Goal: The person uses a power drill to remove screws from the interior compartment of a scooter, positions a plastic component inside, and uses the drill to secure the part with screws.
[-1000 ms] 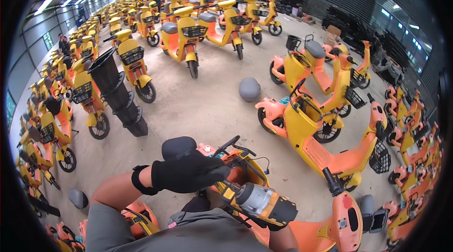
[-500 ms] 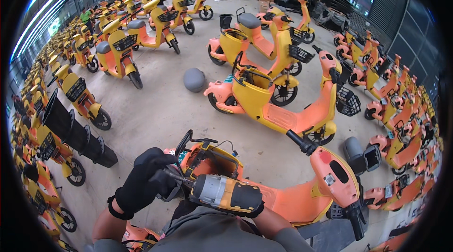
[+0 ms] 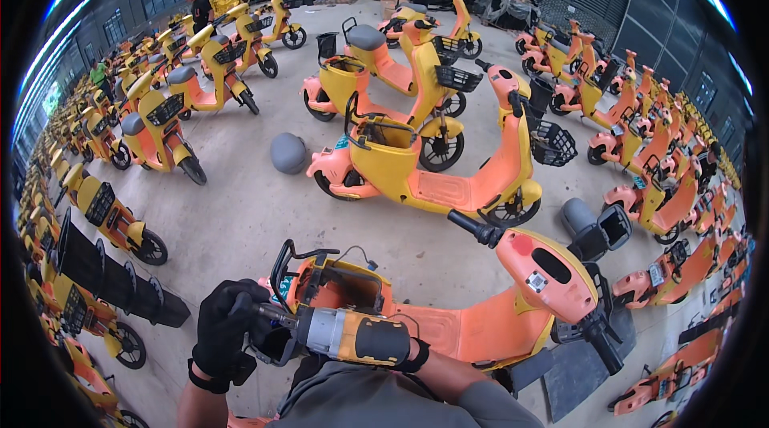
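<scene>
My left hand (image 3: 227,328), in a black glove, has its fingers curled in at the nose of a power drill (image 3: 356,336) with a grey, yellow and black body. What those fingers hold is hidden. My right hand (image 3: 410,357) grips the drill from below, so mostly its wrist band shows. Under the drill's nose is a dark framed piece (image 3: 276,345), partly covered. Just beyond stands an orange and yellow electric scooter (image 3: 448,328), its compartment (image 3: 340,288) uncovered where a seat would sit, with a thin cable above it.
A second scooter (image 3: 424,184) without a seat stands farther off. Beside it a grey rounded object (image 3: 288,153) lies on the floor. Stacked black bins (image 3: 120,276) lean at left, and a grey and black part (image 3: 594,228) is at right. Rows of scooters line both sides; a person (image 3: 198,10) is far back.
My view has turned to the right, so the scooters shift left in the picture. Both hands and the drill have moved slightly left and down, the drill still held.
</scene>
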Tool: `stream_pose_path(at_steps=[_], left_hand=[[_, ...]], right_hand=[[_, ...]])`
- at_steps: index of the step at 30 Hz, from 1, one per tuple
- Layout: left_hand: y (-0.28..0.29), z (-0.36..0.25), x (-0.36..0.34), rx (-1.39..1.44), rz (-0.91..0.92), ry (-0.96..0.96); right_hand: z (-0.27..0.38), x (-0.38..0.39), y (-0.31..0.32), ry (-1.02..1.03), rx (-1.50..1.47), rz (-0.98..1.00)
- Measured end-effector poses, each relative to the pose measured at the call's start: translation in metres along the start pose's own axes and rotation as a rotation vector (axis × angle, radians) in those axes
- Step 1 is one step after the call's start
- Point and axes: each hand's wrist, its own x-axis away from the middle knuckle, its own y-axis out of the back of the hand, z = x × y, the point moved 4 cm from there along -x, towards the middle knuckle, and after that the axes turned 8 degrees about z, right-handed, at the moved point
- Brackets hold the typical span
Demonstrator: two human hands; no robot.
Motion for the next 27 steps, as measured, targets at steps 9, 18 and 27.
stream_pose_path(at_steps=[9, 18, 27], left_hand=[[-0.009, 0.009, 0.002, 0.005, 0.095, 0.133], [0.003, 0.032, 0.007, 0.142, 0.139, 0.227], [0.014, 0.027, 0.006, -0.331, 0.181, -0.027]], right_hand=[[0.002, -0.002, 0.008, -0.018, -0.522, -0.092], [0.036, -0.001, 0.003, -0.062, 1.227, 0.116], [0.042, -0.004, -0.004, 0.030, 1.052, -0.008]])
